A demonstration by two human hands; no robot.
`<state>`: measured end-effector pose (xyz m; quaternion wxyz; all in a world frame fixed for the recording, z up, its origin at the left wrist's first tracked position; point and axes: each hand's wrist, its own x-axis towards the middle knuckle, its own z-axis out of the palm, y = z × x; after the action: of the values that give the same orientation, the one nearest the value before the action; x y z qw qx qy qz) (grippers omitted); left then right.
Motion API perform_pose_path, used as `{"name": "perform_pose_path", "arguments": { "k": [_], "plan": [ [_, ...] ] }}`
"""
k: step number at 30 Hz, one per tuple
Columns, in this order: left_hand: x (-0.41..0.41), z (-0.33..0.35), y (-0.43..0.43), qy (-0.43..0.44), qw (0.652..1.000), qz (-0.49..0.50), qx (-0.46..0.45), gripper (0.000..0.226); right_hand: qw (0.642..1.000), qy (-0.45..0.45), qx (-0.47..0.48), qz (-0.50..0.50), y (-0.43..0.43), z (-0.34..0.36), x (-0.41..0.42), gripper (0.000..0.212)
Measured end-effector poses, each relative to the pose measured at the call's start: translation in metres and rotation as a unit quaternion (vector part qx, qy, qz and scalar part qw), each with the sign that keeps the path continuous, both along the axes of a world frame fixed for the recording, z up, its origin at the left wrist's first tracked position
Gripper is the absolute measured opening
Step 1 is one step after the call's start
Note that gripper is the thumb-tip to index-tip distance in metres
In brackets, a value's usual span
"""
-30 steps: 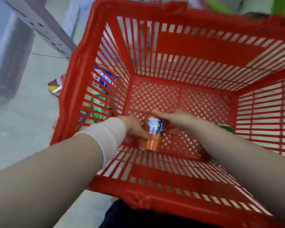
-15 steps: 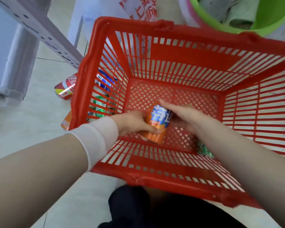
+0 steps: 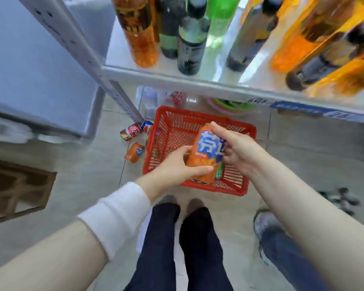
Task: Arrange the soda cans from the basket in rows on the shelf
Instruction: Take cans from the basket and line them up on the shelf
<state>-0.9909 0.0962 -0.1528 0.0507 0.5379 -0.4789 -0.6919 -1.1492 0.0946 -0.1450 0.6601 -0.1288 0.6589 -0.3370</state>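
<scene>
**Carrying the orange can (image 3: 206,153) up toward the shelf (image 3: 177,79)**

I hold the orange can tilted at centre frame, above the red basket (image 3: 156,139) on the floor. My left hand (image 3: 177,166) wraps its lower half, thumb across the front. My right hand (image 3: 237,148) pinches the upper end with curled fingers.

Hazards from this position:

1. Drop. If one hand lets go before the other has a full grip, the can falls into the basket or onto the floor.
2. Shelf edge. The shelf runs across the upper frame; a straight lift risks striking its front lip.
3. Toppling. Bottles (image 3: 190,38) crowd the shelf, and a careless push could knock one over.
4. Footing. Loose cans (image 3: 131,131) lie at centre left beside the basket and may be kicked.

A green can (image 3: 219,171) shows in the basket, mostly hidden.
</scene>
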Motion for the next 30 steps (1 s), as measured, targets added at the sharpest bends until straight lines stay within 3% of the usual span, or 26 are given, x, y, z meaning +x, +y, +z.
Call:
{"name": "perform_pose_path", "arguments": {
  "k": [7,17,27,30],
  "plan": [
    [0.007,0.18,-0.002,0.008,0.993,-0.014,-0.113,0.064,0.997,0.065,-0.035,0.003,-0.001,0.192,0.006,0.032],
    [0.009,0.317,-0.024,0.092,0.979,-0.02,-0.18,0.041,0.985,0.083,-0.15,0.006,-0.011,0.344,-0.005,0.076],
    [-0.034,0.417,-0.07,0.129,0.945,0.009,-0.301,0.042,0.94,0.164,-0.295,0.047,-0.052,0.462,-0.047,0.064],
    [-0.048,0.442,-0.089,0.144,0.93,0.017,-0.338,0.058,0.928,0.172,-0.327,0.045,-0.072,0.491,-0.061,0.061]
  ]
}}
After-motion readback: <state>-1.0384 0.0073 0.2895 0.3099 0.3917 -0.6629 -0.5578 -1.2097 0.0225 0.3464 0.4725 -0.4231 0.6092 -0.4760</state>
